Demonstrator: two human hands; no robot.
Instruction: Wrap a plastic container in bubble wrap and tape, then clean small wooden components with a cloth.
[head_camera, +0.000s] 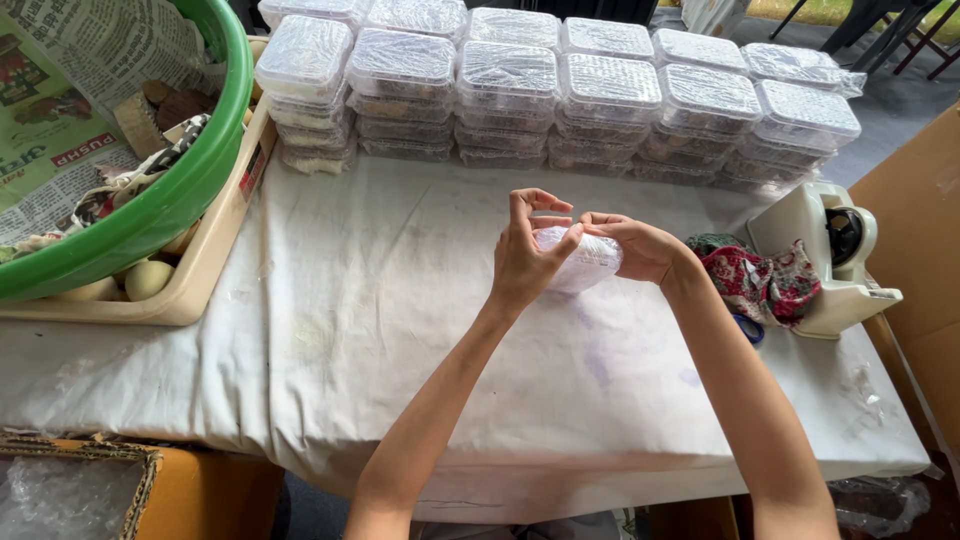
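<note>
Both of your hands have a grip on the small clear plastic box wrapped in cling film (585, 262), held just above the middle of the white cloth-covered counter (400, 330). Your left hand (525, 262) clasps the near-left end of the box, thumb and forefinger pinched up above it while the other fingers curl against its side. Your right hand (640, 250) comes in from the other end, fingers closed over the top edge, fingertips nearly meeting the left hand's. The box sits between your palms, off the cloth.

Behind it, along the far edge of the counter, you've got a long row of stacked clear plastic boxes, film-wrapped and dark inside (560, 95), several layers high. To your right, just beside your forearm, lies a crumpled red-and-green floral cloth (760, 278), touching a cream-coloured tape dispenser (830, 255) near the counter's right edge. A small blue object (748, 328) peeks out beneath the cloth; what it is, you can't tell.

On your left, a big green plastic basin (170, 190) lined with newspaper rests in a beige tray (205, 270) holding pale round items (147, 278). Down at the lower left is a cardboard box with clear plastic inside (80, 490).
</note>
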